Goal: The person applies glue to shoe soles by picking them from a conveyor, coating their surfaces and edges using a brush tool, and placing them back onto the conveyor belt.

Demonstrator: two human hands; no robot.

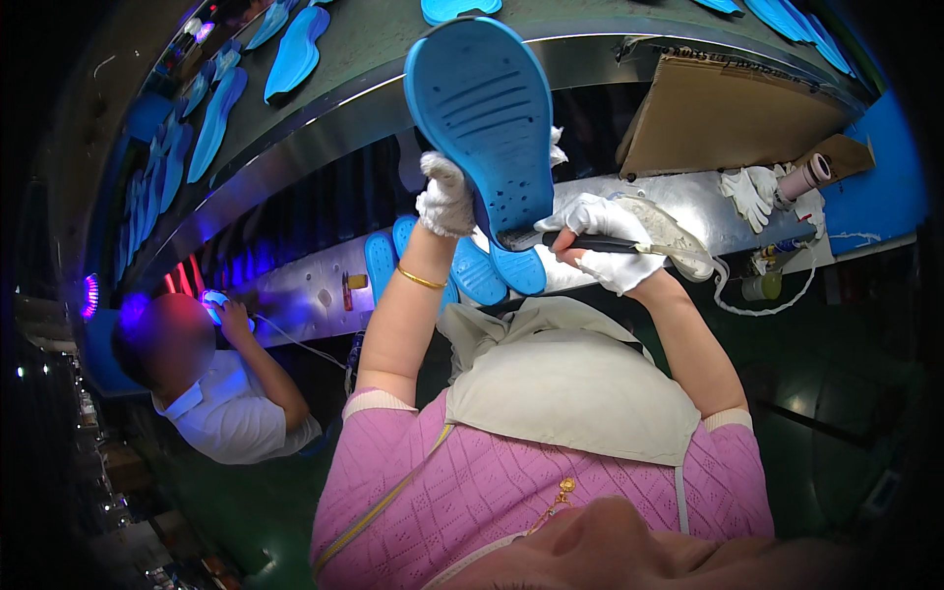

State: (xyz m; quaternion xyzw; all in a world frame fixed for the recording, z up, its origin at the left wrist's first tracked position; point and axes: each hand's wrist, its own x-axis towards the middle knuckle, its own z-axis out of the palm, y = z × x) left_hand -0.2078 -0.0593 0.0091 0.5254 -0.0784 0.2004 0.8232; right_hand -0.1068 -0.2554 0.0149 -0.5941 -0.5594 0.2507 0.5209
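Upright in front of me is a large blue shoe sole (482, 93) with curved grooves at its wide end and small dark marks toward the narrow end. My left hand (445, 197), in a white glove, is closed on its left edge. My right hand (610, 246), with a white glove that leaves some fingertips bare, grips a black-handled brush (600, 242). The brush's bristles touch or nearly touch the sole's lower end. Beneath the sole, several more blue soles (479, 272) lie on the metal bench (324, 280). A whitish shallow dish (669, 236) is beside my right wrist.
Blue soles (298, 51) ride on a dark conveyor belt (369, 44) beyond the bench. At the right stand a cardboard sheet (733, 113), white gloves (749, 197) and a pinkish tube (804, 177). A white cord (757, 311) hangs over the edge. A co-worker (236, 403) works at the left.
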